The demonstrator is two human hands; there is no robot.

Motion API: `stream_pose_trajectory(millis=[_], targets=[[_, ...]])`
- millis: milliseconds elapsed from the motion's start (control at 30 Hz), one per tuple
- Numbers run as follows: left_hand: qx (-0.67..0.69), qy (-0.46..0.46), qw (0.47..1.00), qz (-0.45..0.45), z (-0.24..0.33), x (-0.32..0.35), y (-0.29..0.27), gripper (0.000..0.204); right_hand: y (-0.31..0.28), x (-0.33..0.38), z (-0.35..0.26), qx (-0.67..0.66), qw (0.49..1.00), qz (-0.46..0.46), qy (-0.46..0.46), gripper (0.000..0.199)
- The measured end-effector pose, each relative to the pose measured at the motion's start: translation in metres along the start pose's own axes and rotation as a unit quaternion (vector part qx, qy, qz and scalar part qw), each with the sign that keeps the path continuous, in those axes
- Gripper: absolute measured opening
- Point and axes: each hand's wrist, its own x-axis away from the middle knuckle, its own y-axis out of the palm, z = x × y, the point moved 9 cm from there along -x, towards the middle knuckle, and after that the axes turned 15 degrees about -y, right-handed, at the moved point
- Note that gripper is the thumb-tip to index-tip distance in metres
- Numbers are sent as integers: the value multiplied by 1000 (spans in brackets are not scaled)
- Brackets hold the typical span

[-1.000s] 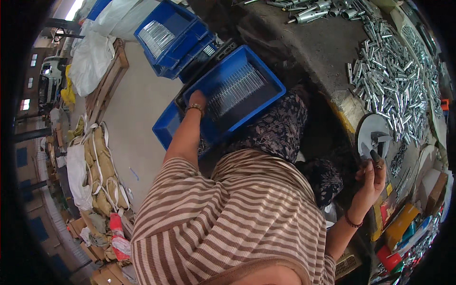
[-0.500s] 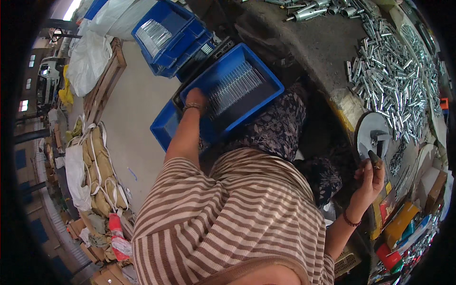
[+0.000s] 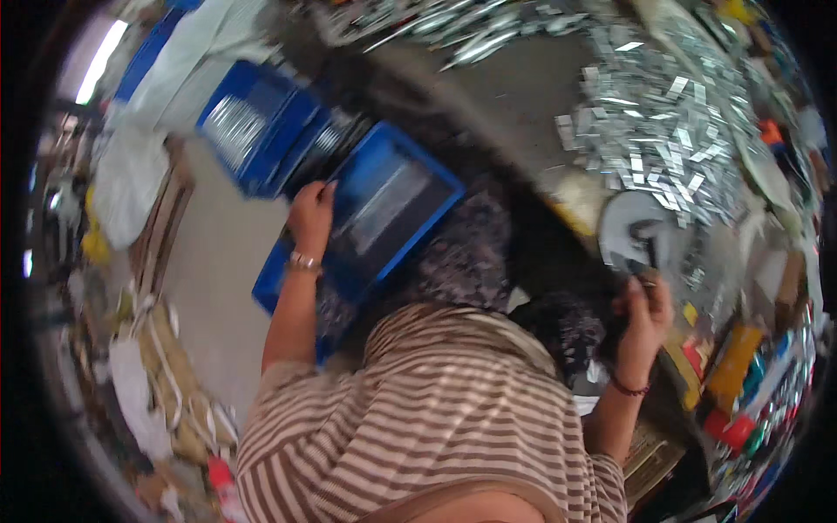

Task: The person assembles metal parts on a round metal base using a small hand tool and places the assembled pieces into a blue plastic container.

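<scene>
left hand (image 3: pixel 309 216) has shifted from inside the blue tray (image 3: pixel 375 155) to its 10 o'clock rim. toward 2 o'clock spreads the desk (image 3: pixel 514 91); on it, a pale disc (image 3: pixel 621 225) sits at 12 o'clock from the right hand (image 3: pixel 645 321), near a dark piece (image 3: pixel 643 274), grasp uncertain. silver rods (image 3: pixel 392 205), their row running 7-to-1 o'clock inside the tray, lie between 3 and 4 o'clock from the nearer, left fingers; i cannot tell whether these grasp anything.
</scene>
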Motion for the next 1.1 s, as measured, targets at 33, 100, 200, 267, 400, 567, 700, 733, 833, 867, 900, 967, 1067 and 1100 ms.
stream_pose_trajectory(millis=[33, 100, 200, 267, 400, 567, 700, 733, 833, 867, 900, 967, 1067, 1100], targets=[[42, 26, 998, 29, 30, 3, -12, 30, 8, -1, -3, -1, 1000, -4, 24, 18], [133, 52, 990, 16, 95, 8, -20, 21, 16, -1, 0, -45, 998, -28, 44, 12], [346, 150, 919, -118, 220, 38, -21, 11, 18, 0, -15, -41, 998, -27, 35, 11], [331, 218, 893, -212, 300, 62, -16, 20, 18, 3, -21, -67, 996, -33, 38, 11], [155, 353, 903, -187, 378, 77, 17, 48, 5, 10, -22, -80, 996, -26, 33, 15], [72, 353, 910, -204, 385, 83, 35, 49, -30, 13, -36, -35, 999, 9, 21, 15], [127, 319, 917, -202, 378, 95, 32, 45, -89, -12, -67, 246, 955, 71, -150, 18], [172, 301, 914, -212, 373, 99, 34, 43, -104, -22, -81, 328, 922, 101, -180, 18], [238, 286, 899, -232, 363, 106, 43, 36, -141, -51, -71, 517, 832, 124, -158, 21], [255, 299, 887, -244, 365, 112, 40, 33, -151, -60, -58, 563, 808, 111, -134, 25], [272, 312, 873, -257, 367, 119, 39, 30, -157, -68, -47, 608, 780, 96, -109, 30], [290, 348, 861, -231, 377, 128, 26, 23, -163, -81, -27, 626, 774, 71, -69, 35], [259, 478, 803, -245, 393, 161, 5, 30, -161, -83, -20, 612, 786, 58, -67, 38], [250, 473, 809, -245, 397, 166, 1, 30, -158, -81, -29, 583, 802, 77, -102, 37]])
